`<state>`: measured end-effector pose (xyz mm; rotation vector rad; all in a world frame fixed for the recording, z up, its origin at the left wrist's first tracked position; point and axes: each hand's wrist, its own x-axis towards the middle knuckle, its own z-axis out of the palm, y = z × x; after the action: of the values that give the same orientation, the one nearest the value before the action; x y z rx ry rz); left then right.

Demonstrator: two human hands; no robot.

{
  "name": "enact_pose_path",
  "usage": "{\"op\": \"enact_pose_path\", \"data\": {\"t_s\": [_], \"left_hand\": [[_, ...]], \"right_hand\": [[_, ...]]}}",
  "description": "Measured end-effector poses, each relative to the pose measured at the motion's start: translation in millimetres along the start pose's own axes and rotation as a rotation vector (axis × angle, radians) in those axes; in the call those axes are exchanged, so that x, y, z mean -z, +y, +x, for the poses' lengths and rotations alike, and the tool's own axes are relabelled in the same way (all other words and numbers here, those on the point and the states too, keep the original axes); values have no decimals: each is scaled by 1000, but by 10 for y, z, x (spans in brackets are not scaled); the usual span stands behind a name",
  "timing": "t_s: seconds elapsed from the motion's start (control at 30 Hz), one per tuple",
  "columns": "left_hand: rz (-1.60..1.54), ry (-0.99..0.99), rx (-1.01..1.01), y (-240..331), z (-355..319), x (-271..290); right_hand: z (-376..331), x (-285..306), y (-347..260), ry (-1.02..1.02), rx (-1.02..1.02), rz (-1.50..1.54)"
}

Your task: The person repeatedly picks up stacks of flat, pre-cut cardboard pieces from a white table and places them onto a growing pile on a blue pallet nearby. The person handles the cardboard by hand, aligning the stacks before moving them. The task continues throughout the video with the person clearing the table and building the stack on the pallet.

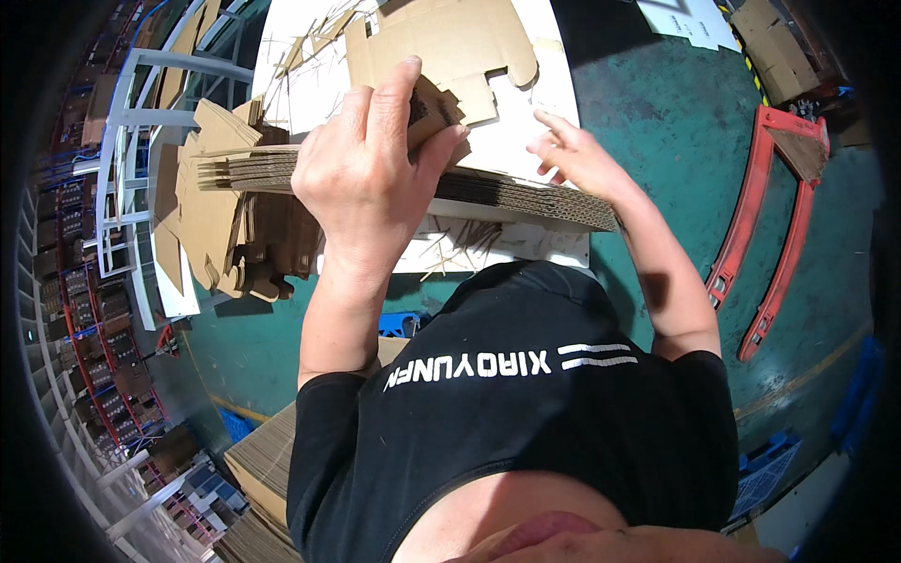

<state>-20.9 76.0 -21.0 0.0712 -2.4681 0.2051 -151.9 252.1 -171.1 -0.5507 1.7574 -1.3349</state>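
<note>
A stack of corrugated cardboard blanks (511,194) stands on edge across the table, its layered edges facing up. My left hand (366,155) is closed over its left-middle part, thumb and fingers around brown cardboard (432,108); the far fingers are partly hidden. Near the stack's right end, my right hand (574,155) is over the white tabletop with its fingers apart, holding nothing. Beyond the stack lies a flat die-cut cardboard blank (460,47) with a rounded corner and notched edge.
Thin cardboard scraps (460,246) litter the white table (554,80). More cut blanks (211,188) pile up at the left beside a white metal frame (141,117). A red pallet-jack-like frame (746,202) stands on the green floor at the right. Stacked cardboard (267,460) sits at the lower left.
</note>
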Motion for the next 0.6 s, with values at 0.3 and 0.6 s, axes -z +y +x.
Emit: {"op": "enact_pose_path", "data": {"t_s": [0.3,0.6], "left_hand": [[-21,77,20,43,21,-32],[-170,-70,97,168,-155,-213]], "right_hand": [[19,220,-1248,-26,694,-159],[106,-1634,-2376,-323,706,-1357]]}}
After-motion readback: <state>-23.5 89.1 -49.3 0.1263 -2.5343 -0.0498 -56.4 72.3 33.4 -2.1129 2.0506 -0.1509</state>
